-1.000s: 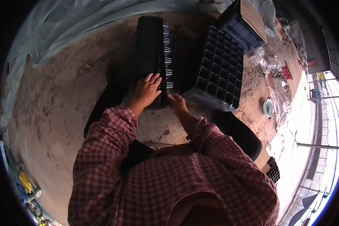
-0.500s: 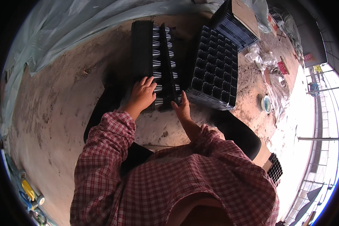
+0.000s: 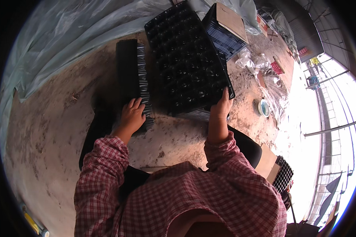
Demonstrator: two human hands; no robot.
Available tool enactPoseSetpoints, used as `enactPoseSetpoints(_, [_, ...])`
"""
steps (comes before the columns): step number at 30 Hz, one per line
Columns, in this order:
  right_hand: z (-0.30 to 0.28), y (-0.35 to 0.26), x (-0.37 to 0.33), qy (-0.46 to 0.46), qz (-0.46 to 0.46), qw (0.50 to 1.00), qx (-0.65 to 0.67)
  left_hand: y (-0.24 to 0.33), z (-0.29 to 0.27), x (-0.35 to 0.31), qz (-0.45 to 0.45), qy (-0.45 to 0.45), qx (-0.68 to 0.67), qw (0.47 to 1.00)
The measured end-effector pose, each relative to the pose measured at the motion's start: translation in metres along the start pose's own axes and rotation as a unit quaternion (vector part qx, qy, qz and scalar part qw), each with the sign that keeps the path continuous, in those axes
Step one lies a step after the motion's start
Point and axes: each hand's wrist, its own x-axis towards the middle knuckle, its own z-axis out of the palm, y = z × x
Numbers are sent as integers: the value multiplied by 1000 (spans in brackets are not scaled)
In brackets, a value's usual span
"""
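A black plastic seedling tray (image 3: 189, 63) with rows of square cells is tilted in front of me, slightly right of centre. My right hand (image 3: 223, 103) grips its near right corner, thumb on top and the other fingers hidden beneath. To the left, a stack of nested seedling trays (image 3: 127, 71) stands on edge, with cell bottoms showing along its right side. My left hand (image 3: 133, 116) rests on the near end of that stack, fingers extended over it and not wrapped around anything. Beneath the held tray, part of another tray stack (image 3: 198, 115) shows at its near edge.
Another stack of black trays (image 3: 223, 35) with a cardboard sheet (image 3: 230, 17) on it stands at the far right. Crumpled clear plastic (image 3: 249, 61) and a round bowl (image 3: 263, 108) lie on the dirt floor to the right. Plastic sheeting (image 3: 79, 43) hangs at the back left.
My right hand has taken one tray away from the left stack and swung it right, over the right-hand stack. The left hand has stayed on the left stack. The view has shifted slightly.
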Motion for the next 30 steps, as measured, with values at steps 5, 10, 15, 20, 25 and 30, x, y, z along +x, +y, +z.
enactPoseSetpoints(5, [-91,26,62,41,149,975,158,-3,1,-3,3,13,7,1000])
enactPoseSetpoints(10, [-155,65,88,111,207,959,156,-1,3,-1,6,8,8,1000])
enactPoseSetpoints(15, [-192,72,84,173,187,965,65,2,3,3,12,16,7,1000])
enactPoseSetpoints(20, [-174,63,48,360,18,921,-144,-2,-1,-3,-6,4,7,1000])
enactPoseSetpoints(25, [-143,109,-21,-21,56,987,-150,1,5,3,14,19,1,1000])
enactPoseSetpoints(30, [-30,130,-113,-327,306,853,-267,-8,13,-6,12,49,10,999])
